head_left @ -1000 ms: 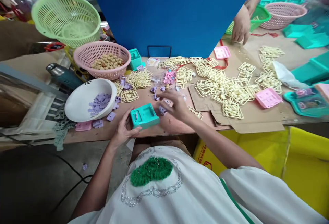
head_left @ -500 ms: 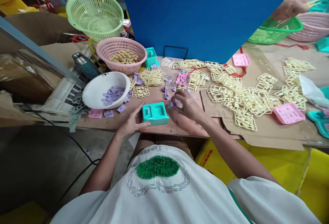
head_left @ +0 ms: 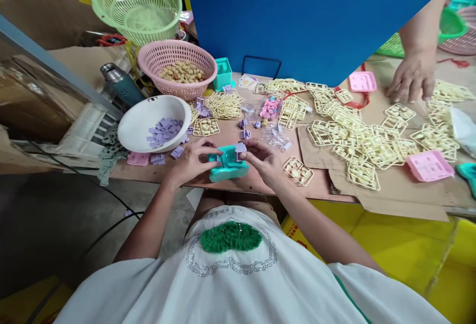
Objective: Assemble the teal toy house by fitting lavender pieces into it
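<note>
The left hand [head_left: 189,161] is gripping the teal moulded plastic toy housing [head_left: 227,162] at the worktop's [head_left: 260,185] near edge, fingers closed on its 9 o'clock side. The right hand [head_left: 263,159] is pinching a small lilac plastic tile [head_left: 240,148] over the housing's 2 o'clock corner — touching it, it seems. The housing's long axis is running 9 to 3, between both hands.

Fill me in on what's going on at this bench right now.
A person seated at the brown worktable grips a teal plastic block with the left hand, while the right hand holds a small lilac plastic piece at its top edge. Similar lilac pieces fill the white bowl. A co-worker's hand rests among cream plastic frames.
</note>
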Available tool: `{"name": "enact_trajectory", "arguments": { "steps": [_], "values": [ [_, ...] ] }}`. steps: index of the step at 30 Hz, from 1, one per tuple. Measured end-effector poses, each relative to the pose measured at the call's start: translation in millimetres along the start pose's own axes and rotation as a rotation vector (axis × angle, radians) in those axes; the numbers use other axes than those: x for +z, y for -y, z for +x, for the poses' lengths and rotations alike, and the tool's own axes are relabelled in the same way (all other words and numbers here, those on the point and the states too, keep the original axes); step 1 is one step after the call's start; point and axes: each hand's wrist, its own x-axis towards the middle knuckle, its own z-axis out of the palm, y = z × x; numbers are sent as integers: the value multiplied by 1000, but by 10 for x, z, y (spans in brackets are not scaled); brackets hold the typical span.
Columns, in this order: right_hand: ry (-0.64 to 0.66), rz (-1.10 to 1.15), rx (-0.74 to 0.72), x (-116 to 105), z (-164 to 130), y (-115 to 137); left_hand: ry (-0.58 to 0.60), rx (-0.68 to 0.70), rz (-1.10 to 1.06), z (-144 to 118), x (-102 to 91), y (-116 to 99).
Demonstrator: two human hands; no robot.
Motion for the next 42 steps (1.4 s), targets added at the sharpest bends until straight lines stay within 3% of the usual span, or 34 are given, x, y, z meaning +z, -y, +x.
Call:
{"name": "enact_trajectory", "arguments": {
  "steps": [6,10,14,19,26,33,42],
  "values": [
    [-46,-213,-205,52,-72,-119,-193,-58,-80,-103,177,4],
    [-20,-334,-316,19,-88,-111,-220,-113,-162,-142,225,-7],
    [-44,-305,-263,25,-91,-134,-179,-166,-227,-127,206,15],
    [-61,-76,-89,62,-49,-176,-125,-225,-319,-117,192,25],
    [-68,-186,-140,54,-60,-162,-301,-243,-388,-152,353,32],
    [-80,-238,-147,52,-75,-180,-195,-290,-512,-170,340,79],
    [-126,-289,-170,119,-119,-142,-110,-240,-441,-179,285,137]
  ]
}}
